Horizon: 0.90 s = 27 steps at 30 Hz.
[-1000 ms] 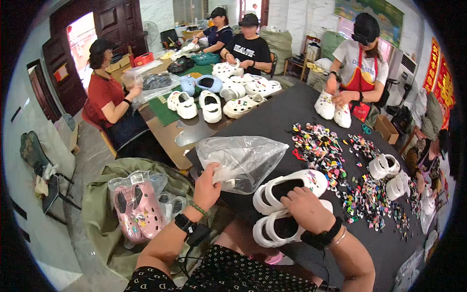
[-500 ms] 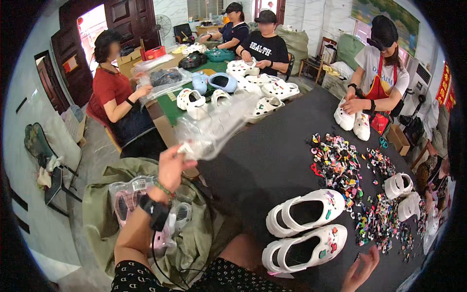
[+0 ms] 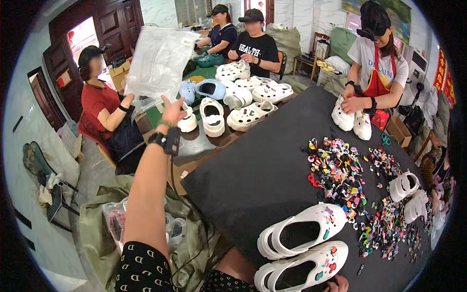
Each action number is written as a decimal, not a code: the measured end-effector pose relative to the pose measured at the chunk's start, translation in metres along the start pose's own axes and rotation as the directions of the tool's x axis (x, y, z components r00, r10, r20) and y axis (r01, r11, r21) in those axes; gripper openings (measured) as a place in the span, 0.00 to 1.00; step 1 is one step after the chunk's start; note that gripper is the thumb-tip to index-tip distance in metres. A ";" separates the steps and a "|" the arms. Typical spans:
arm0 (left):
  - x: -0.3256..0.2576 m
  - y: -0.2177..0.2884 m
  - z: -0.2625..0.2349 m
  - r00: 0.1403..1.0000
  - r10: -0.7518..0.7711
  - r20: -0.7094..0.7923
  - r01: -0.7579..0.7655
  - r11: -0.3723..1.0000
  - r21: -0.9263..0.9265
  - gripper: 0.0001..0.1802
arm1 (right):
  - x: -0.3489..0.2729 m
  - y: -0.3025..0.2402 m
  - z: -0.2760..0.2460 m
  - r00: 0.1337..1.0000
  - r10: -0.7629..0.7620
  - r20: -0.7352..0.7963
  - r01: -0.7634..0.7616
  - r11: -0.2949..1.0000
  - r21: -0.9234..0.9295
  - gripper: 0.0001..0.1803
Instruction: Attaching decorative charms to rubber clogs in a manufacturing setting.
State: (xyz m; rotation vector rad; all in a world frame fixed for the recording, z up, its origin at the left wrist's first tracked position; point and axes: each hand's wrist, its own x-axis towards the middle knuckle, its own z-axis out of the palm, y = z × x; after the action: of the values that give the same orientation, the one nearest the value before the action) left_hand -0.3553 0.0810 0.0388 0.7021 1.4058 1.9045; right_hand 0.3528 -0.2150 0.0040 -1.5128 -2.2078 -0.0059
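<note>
My left hand point(image 3: 173, 111) reaches far out over the other table with its fingers apart. A clear plastic bag point(image 3: 160, 58) stands up just beyond its fingertips; whether they still touch it I cannot tell. Two white clogs with colourful charms lie side by side on the black table: the farther clog point(image 3: 292, 232) and the nearer clog point(image 3: 311, 268). My right hand point(image 3: 337, 284) shows only partly at the lower edge, its bent fingers closed against the nearer clog's toe. The rest of that hand is hidden.
Loose charms point(image 3: 335, 168) are heaped on the black table point(image 3: 243, 165), beside another white pair point(image 3: 404, 187). White and blue clogs point(image 3: 212, 119) crowd the other table. A co-worker point(image 3: 377, 68) holds white clogs; others sit around. A green sack point(image 3: 189, 258) holds bagged shoes.
My left hand has gone forward and up, and the plastic bag has swung up in front of the seated person in red. My right hand has come in to the nearer clog's toe.
</note>
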 end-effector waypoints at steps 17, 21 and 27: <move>-0.119 -0.042 -0.069 0.993 -0.030 -0.114 0.096 0.765 0.636 0.30 | -0.007 0.006 0.002 1.000 -0.029 0.004 0.029 0.999 -0.016 0.10; -0.222 -0.017 0.011 0.964 0.172 0.201 -0.265 0.595 0.759 0.20 | -0.019 0.020 0.017 0.996 0.080 0.031 -0.081 0.996 0.025 0.13; -0.368 0.025 0.100 0.698 0.252 0.670 -0.699 0.443 0.562 0.14 | -0.002 0.016 0.019 0.999 0.034 -0.015 -0.034 0.999 0.030 0.14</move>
State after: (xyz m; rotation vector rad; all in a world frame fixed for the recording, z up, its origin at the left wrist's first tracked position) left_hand -0.0509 -0.1472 0.0775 2.1188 1.7793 1.1490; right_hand 0.3608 -0.2054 -0.0178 -1.5291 -2.1608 0.0255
